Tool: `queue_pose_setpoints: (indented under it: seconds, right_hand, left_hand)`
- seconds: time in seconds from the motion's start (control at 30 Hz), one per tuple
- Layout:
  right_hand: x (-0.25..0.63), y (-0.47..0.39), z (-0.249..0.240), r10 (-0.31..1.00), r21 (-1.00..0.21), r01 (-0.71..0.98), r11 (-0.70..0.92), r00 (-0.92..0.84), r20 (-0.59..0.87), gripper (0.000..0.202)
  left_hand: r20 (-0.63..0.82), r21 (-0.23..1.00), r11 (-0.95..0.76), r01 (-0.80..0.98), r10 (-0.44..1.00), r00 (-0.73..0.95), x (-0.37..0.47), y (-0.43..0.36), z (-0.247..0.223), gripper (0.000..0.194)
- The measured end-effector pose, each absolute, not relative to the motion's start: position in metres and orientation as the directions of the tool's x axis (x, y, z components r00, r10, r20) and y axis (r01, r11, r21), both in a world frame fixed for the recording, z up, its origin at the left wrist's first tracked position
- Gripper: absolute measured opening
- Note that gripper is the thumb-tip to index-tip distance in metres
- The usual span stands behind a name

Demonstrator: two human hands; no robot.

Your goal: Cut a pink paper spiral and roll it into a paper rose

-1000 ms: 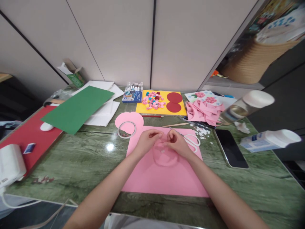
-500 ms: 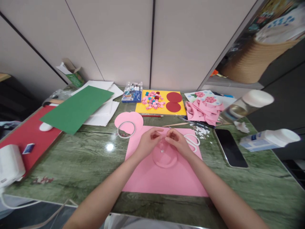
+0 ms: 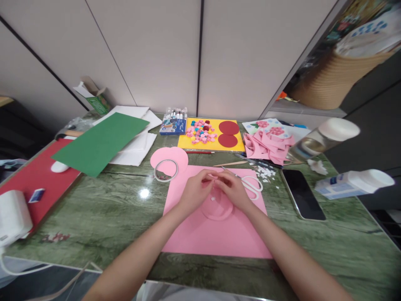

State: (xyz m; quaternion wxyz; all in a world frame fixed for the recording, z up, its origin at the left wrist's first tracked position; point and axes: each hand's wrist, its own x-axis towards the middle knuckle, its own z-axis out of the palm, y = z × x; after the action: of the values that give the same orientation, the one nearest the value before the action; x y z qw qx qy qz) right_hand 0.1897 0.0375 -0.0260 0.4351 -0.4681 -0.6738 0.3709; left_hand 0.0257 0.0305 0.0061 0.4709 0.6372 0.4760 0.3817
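Note:
My left hand (image 3: pixel 197 190) and my right hand (image 3: pixel 233 188) meet over a large pink sheet (image 3: pixel 188 234), fingertips pinched together. Between them shows a small pink piece (image 3: pixel 214 178), mostly covered by the fingers, so its exact form is unclear. Just below the hands a round pink paper piece (image 3: pixel 219 212) lies on the sheet. On it sits a tiny white square (image 3: pixel 213 198). White-handled scissors (image 3: pixel 255 188) lie right beside my right hand. To the left of my left hand, a roll of tape (image 3: pixel 156 174) partly overlaps pink paper circles (image 3: pixel 169 155).
Behind are a yellow sheet (image 3: pixel 216 146) with pom-poms (image 3: pixel 200 131) and dark red circles (image 3: pixel 228 140), plus a marker box (image 3: pixel 173 126). Pink scraps (image 3: pixel 266 146), white bits (image 3: pixel 265 172), a phone (image 3: pixel 303 194) and bottles (image 3: pixel 354 184) stand right; green card (image 3: pixel 102 142) lies left.
My hands have drawn slightly closer together and lower, and the fingertips now overlap around the small pink piece. Everything else on the table stays put.

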Motion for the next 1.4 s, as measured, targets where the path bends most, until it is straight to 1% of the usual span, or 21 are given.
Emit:
queue_pose_setpoints:
  seconds: [0.07,0.17,0.23,0.3,0.43,0.57,0.77,1.0,1.2,1.4]
  right_hand:
    - [0.189,0.036,-0.027,0.940,-0.872,0.353,0.339,-0.163,0.299,0.021]
    - [0.189,0.033,-0.030,0.914,-0.821,0.404,0.402,-0.129,0.384,0.025]
    - [0.189,0.031,-0.029,0.899,-0.795,0.431,0.427,-0.106,0.425,0.026]
    - [0.188,0.029,-0.027,0.887,-0.777,0.450,0.441,-0.084,0.455,0.023]
    - [0.185,0.026,-0.021,0.878,-0.766,0.468,0.440,-0.046,0.476,0.014]
    - [0.183,0.025,-0.018,0.898,-0.793,0.464,0.396,-0.014,0.440,0.004]
    - [0.184,0.025,-0.017,0.919,-0.829,0.417,0.372,-0.037,0.393,0.012]
    - [0.181,0.025,-0.014,0.906,-0.801,0.435,0.412,-0.102,0.411,0.016]
    - [0.180,0.024,-0.012,0.897,-0.789,0.439,0.431,-0.113,0.427,0.014]
    - [0.181,0.022,-0.016,0.888,-0.768,0.459,0.446,-0.118,0.445,0.004]
  left_hand:
    - [0.017,0.978,-0.068,0.199,0.968,0.249,0.026,0.031,0.007,0.033]
    - [-0.083,0.997,0.079,0.026,0.961,0.263,0.026,0.032,0.009,0.041]
    - [-0.158,0.978,0.190,-0.089,0.945,0.285,0.026,0.034,0.012,0.041]
    - [-0.205,0.957,0.255,-0.140,0.933,0.295,0.026,0.034,0.016,0.040]
    - [-0.230,0.952,0.278,-0.130,0.926,0.298,0.027,0.033,0.020,0.038]
    - [-0.232,0.946,0.290,-0.146,0.919,0.319,0.028,0.032,0.019,0.038]
    - [-0.235,0.937,0.305,-0.168,0.910,0.342,0.029,0.034,0.015,0.042]
    - [-0.248,0.953,0.292,-0.083,0.907,0.342,0.029,0.035,0.011,0.037]
    - [-0.244,0.950,0.294,-0.103,0.907,0.344,0.029,0.035,0.008,0.036]
    - [-0.252,0.944,0.306,-0.125,0.912,0.324,0.027,0.035,0.011,0.038]
